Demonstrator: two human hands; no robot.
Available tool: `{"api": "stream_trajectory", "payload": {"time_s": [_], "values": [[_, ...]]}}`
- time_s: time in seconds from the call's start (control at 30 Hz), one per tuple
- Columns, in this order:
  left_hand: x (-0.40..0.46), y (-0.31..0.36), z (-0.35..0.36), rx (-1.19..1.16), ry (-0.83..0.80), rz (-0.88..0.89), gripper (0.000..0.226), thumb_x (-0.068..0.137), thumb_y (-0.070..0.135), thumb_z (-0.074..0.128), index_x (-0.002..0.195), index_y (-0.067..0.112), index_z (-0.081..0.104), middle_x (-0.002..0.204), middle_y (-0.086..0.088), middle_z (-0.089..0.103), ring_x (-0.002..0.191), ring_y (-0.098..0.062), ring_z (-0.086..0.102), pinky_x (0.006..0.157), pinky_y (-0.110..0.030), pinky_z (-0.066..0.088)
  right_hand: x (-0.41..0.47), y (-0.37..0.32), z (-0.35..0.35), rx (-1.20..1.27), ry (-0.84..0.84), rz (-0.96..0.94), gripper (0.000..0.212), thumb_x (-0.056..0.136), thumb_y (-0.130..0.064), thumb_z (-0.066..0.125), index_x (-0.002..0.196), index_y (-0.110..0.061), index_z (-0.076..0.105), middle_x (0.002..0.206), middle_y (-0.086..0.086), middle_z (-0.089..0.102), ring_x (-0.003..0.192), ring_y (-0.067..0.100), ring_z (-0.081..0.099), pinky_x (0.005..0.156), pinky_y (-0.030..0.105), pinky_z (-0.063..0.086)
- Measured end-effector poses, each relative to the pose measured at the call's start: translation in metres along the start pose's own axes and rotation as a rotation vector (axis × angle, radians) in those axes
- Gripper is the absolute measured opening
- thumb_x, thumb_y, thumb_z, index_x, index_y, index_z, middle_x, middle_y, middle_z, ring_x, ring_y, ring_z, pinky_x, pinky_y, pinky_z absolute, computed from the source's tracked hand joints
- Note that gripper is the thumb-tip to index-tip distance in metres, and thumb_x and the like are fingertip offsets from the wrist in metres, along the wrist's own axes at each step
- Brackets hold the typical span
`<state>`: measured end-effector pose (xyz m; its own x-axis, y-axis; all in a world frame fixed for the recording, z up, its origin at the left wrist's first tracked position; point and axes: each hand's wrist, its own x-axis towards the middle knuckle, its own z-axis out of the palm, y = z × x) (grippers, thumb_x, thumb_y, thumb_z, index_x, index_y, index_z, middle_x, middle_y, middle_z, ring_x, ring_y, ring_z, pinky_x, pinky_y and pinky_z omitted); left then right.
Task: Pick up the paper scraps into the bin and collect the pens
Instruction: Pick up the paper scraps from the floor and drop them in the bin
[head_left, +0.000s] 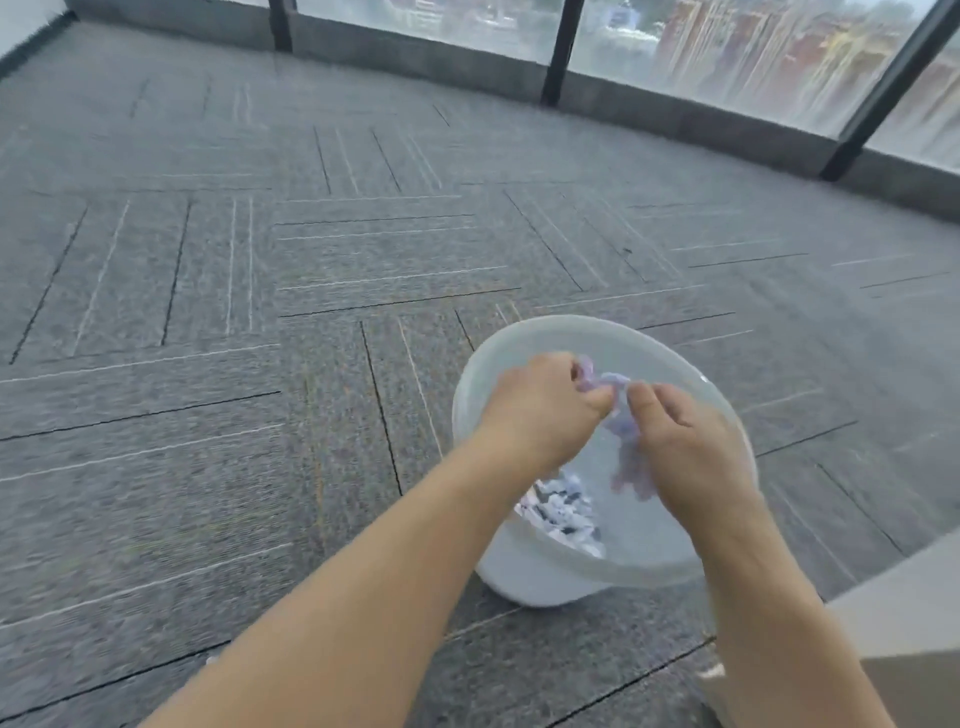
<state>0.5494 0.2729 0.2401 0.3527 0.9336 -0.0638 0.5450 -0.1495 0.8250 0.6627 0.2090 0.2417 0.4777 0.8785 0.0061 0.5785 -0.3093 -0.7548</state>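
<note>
In the head view, both your hands are over the mouth of the white bin (524, 577), which stands on the grey carpet (208, 364). Your left hand (540, 410) and your right hand (691, 457) are close together, and each one pinches the same bunch of pale purple paper scraps (623, 431). The bunch hangs between your fingers, and its long side runs downward from the pinch towards the inside of the bin. It is directly above the opening, nearer to the far rim than to the near rim. More scraps (561, 512) lie already on the bottom of the bin, at the near left part. I think the next move only needs that you open both hands, because the bunch should fall straight inside. Both hands are equally near. No pens are visible in this view. A pale surface (909, 613) shows at the lower right corner, but I cannot tell what it is.
</note>
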Motion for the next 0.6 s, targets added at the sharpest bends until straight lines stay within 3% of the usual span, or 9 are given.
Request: {"api": "stream_trajectory", "payload": {"time_s": [0.1, 0.17, 0.27, 0.37, 0.5, 0.6], "values": [[0.006, -0.002, 0.01, -0.001, -0.125, -0.057, 0.036, 0.088, 0.039, 0.054, 0.11, 0.011, 0.063, 0.116, -0.008, 0.066, 0.103, -0.026, 0.061, 0.086, -0.036, 0.049, 0.004, 0.009, -0.006, 0.0, -0.043, 0.075, 0.034, 0.1, -0.036, 0.04, 0.105, -0.014, 0.066, 0.103, 0.001, 0.067, 0.09, 0.018, 0.055, 0.079, 0.035, 0.04], [0.006, -0.001, 0.009, -0.157, -0.051, -0.037, 0.041, 0.089, 0.036, 0.045, 0.099, 0.004, 0.067, 0.104, -0.016, 0.068, 0.095, -0.03, 0.061, 0.084, -0.038, 0.048, 0.005, 0.007, -0.007, 0.036, -0.014, 0.053, 0.036, 0.1, -0.031, 0.041, 0.105, -0.003, 0.063, 0.11, 0.008, 0.067, 0.099, 0.028, 0.058, 0.089, 0.043, 0.042], [-0.006, -0.004, -0.003, -0.407, 0.164, 0.041, 0.035, 0.091, 0.029, 0.041, 0.093, 0.008, 0.07, 0.095, -0.005, 0.07, 0.093, -0.024, 0.062, 0.085, -0.035, 0.049, -0.002, -0.009, -0.001, 0.138, 0.055, -0.076, 0.031, 0.099, -0.027, 0.044, 0.091, -0.011, 0.069, 0.096, 0.009, 0.07, 0.088, 0.025, 0.063, 0.083, 0.046, 0.048], [-0.028, -0.024, -0.03, -0.495, 0.365, 0.148, 0.033, 0.098, 0.025, 0.039, 0.091, 0.011, 0.068, 0.09, -0.002, 0.07, 0.087, -0.018, 0.066, 0.078, -0.03, 0.052, -0.021, -0.034, 0.017, 0.34, 0.054, -0.256, 0.025, 0.095, -0.024, 0.05, 0.082, -0.024, 0.071, 0.08, -0.008, 0.073, 0.071, 0.01, 0.064, 0.072, 0.04, 0.054], [-0.07, -0.091, -0.069, -0.393, 0.627, 0.129, 0.031, 0.098, 0.024, 0.038, 0.091, 0.014, 0.067, 0.088, 0.0, 0.07, 0.088, -0.016, 0.064, 0.076, -0.029, 0.051, -0.064, -0.063, 0.072, 0.58, -0.227, -0.411, 0.023, 0.091, -0.021, 0.051, 0.077, -0.018, 0.069, 0.073, -0.001, 0.07, 0.065, 0.017, 0.063, 0.061, 0.037, 0.053], [-0.121, -0.171, -0.081, -0.222, 0.737, -0.036, 0.028, 0.096, 0.023, 0.039, 0.098, 0.019, 0.066, 0.094, 0.008, 0.068, 0.094, -0.009, 0.062, 0.082, -0.033, 0.05, -0.102, -0.06, 0.143, 0.48, -0.478, -0.458, 0.019, 0.092, -0.02, 0.053, 0.084, -0.017, 0.069, 0.078, -0.003, 0.069, 0.074, 0.017, 0.064, 0.067, 0.04, 0.052]]}}
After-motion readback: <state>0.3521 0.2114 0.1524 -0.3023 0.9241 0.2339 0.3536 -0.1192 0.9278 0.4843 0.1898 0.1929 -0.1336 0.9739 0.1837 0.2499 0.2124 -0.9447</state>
